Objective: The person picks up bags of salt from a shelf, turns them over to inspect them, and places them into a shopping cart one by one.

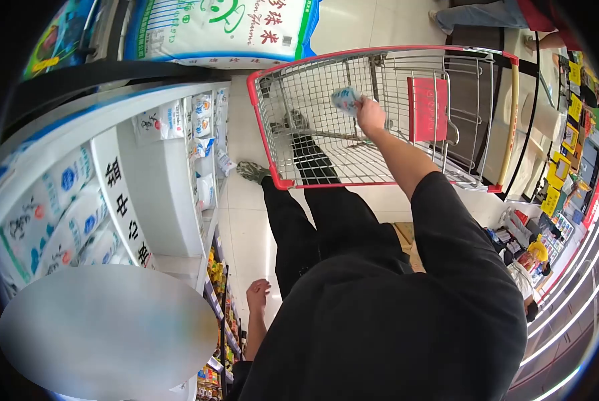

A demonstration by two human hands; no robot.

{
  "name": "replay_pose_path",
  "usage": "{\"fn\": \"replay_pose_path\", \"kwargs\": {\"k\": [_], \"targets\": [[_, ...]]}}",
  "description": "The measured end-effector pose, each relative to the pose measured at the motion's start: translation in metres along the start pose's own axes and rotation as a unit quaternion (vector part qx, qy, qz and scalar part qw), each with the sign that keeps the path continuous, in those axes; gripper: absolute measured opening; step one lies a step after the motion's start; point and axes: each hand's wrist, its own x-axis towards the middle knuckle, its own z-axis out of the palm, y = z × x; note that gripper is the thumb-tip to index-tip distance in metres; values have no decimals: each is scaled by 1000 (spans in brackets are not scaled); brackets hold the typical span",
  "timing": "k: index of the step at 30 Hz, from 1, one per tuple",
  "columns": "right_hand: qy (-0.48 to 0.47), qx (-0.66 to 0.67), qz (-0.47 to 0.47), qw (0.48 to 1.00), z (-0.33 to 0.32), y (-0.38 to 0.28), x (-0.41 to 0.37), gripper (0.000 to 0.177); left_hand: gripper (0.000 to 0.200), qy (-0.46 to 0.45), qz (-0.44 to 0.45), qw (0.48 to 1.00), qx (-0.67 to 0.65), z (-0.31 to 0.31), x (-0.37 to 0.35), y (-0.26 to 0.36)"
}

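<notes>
My right hand (371, 119) reaches over the wire shopping cart (272, 147) and grips one end of a small white-and-blue bag of salt (345, 100). The bag is above the cart's basket, against a background of wire mesh and pale floor. Low at my left side hangs my left hand (258, 296), fingers loosely curled and a little apart, with nothing visible in it. It is nearest to the lower shelves of colourful packets (217, 274). Similar white-and-blue bags (203, 123) fill part of the shelf beside the cart.
A white shelf unit (152, 180) with large lettering runs along my left. Big rice sacks (226, 27) lie beyond the cart. Another person's leg (480, 15) shows at the top right. Shelves with yellow signs (558, 170) stand on the far right.
</notes>
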Motion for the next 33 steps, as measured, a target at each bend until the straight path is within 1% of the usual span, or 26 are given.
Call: {"fn": "replay_pose_path", "kwargs": {"k": [2, 5, 8, 12, 14, 15, 16, 18, 19, 20, 22, 23, 25, 26, 27, 28, 29, 30, 31, 32, 33], "targets": [[3, -13, 20, 1000, -7, 12, 30, 30, 19, 0, -7, 1000, 5, 11, -3, 1], [77, -20, 57, 995, -19, 31, 70, 32, 20, -7, -22, 1000, 7, 25, 0, -3], [84, -5, 89, 992, -28, 57, 107, 30, 21, -7, -33, 999, 20, 35, -3, 7], [64, -3, 85, 994, -22, 63, 144, 31, 22, -6, -24, 999, 27, 40, 1, 18], [111, 107, 240, 958, -23, 54, 154, 40, 22, -1, -20, 999, 25, 41, 3, 16], [71, 169, 264, 947, -42, 40, 147, 46, 22, 0, -18, 1000, 26, 42, 2, 18], [67, 170, 265, 947, -36, 40, 150, 46, 23, 3, -16, 999, 28, 41, -1, 21], [167, 284, 337, 882, -29, 39, 162, 36, 23, 1, -18, 999, 32, 42, -6, 25], [166, 287, 336, 882, -24, 43, 159, 36, 24, -3, -18, 999, 36, 46, -7, 30], [147, 244, 306, 909, -16, 52, 153, 43, 24, -2, -15, 999, 35, 48, -8, 35], [109, 161, 237, 952, -12, 55, 145, 69, 24, -16, -1, 999, 47, 52, -13, 44], [99, 43, 199, 974, -41, 25, 106, 81, 24, -14, 12, 999, 50, 51, -12, 46], [67, 33, 122, 990, -25, 40, 85, 77, 24, -10, 41, 999, 33, 51, -15, 50], [105, -20, 36, 994, 18, 56, 71, 73, 23, -2, 66, 998, 11, 49, -16, 55], [150, -80, -45, 984, 60, 72, 56, 72, 25, -11, 111, 993, 35, 46, -16, 59], [-88, 53, 69, 992, 12, 23, 25, 63, 27, -3, 150, 987, 55, 40, -19, 62], [-135, -127, -190, 964, 110, 76, 49, 52, 32, 23, 183, 977, 111, 37, -28, 76], [-77, 50, -223, 971, 78, 32, 2, 39, 35, 61, 248, 955, 149, 32, -33, 82], [-299, 241, -40, 923, 41, -19, -31, 28, 34, 86, 259, 951, 147, 27, -47, 97], [-304, 312, -50, 899, 28, -48, -73, 20, 32, 98, 271, 946, 148, 24, -63, 110], [-324, 318, -86, 887, 33, -65, -102, 22, 31, 112, 302, 935, 148, 18, -74, 119]]}}
